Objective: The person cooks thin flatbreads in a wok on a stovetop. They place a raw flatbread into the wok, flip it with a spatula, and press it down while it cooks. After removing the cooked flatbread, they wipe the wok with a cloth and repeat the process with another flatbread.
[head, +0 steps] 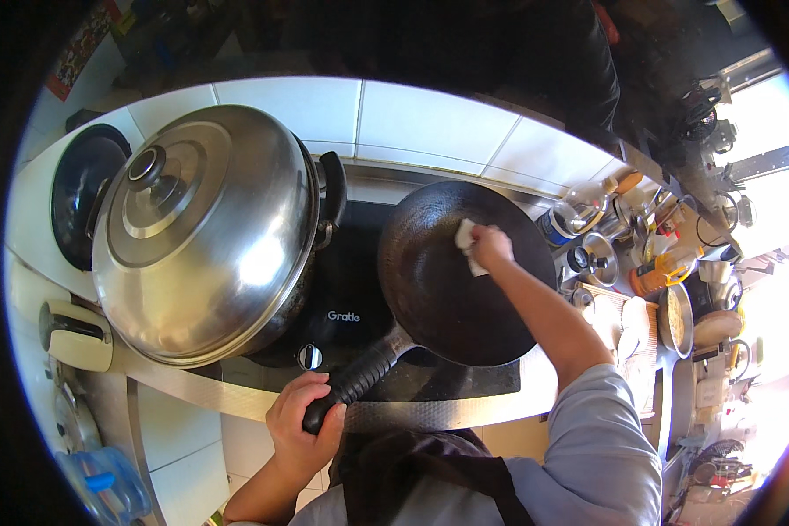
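A dark wok (pixel 454 296) rests on the right side of a black Gratle gas stove (pixel 342 276), its handle angled toward me. My left hand (pixel 306 417) grips the end of the black ribbed handle (pixel 361 378). Inside the wok, my right hand (pixel 490 246) presses a crumpled white cloth or paper (pixel 465 235) against the upper inner surface. A large pot with a domed steel lid (pixel 191 250) stands on the stove's left side. A control knob (pixel 310 356) is on the stove front between them.
Behind the stove is a tiled wall (pixel 427 125). At left are a dark round lid (pixel 89 197), a cream kettle or jug (pixel 75 335) and a blue water bottle (pixel 115 486). Bottles (pixel 578 207), an orange-yellow jug (pixel 657 271) and a pan of food (pixel 676 321) crowd the right counter.
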### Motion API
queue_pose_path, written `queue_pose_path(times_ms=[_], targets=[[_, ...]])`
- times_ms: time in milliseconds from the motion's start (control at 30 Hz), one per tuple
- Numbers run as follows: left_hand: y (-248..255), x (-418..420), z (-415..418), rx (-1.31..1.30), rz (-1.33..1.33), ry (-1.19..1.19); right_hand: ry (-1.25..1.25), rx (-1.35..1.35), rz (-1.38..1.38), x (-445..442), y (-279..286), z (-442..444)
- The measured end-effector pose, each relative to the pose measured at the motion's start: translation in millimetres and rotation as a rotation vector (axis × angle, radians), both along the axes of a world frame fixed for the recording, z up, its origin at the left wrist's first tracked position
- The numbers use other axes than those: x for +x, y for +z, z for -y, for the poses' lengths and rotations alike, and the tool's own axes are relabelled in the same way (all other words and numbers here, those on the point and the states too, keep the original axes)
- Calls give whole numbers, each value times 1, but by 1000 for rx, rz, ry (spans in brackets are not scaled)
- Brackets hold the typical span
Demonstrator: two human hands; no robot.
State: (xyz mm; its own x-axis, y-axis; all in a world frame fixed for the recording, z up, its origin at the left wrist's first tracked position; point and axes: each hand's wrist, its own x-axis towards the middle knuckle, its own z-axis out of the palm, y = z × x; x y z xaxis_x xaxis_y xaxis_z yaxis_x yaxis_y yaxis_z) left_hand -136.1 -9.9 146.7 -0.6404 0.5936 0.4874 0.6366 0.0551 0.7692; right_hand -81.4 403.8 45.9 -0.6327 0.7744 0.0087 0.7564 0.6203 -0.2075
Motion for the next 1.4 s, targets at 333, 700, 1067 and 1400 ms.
queue_pose_path(times_ms=[333, 700, 1067, 1400], targets=[[-2, 0, -2, 21, -25, 10, 223, -396, 1, 14, 37, 39], [-1, 0, -1, 8, -40, 30, 751, -533, 240, 18, 34, 62], [1, 1, -7, 3, -27, 25, 600, -243, 362, 56, 2, 66], [-1, 2, -6, 0, -34, 54, 468, -336, 818, 147, 150, 51]])
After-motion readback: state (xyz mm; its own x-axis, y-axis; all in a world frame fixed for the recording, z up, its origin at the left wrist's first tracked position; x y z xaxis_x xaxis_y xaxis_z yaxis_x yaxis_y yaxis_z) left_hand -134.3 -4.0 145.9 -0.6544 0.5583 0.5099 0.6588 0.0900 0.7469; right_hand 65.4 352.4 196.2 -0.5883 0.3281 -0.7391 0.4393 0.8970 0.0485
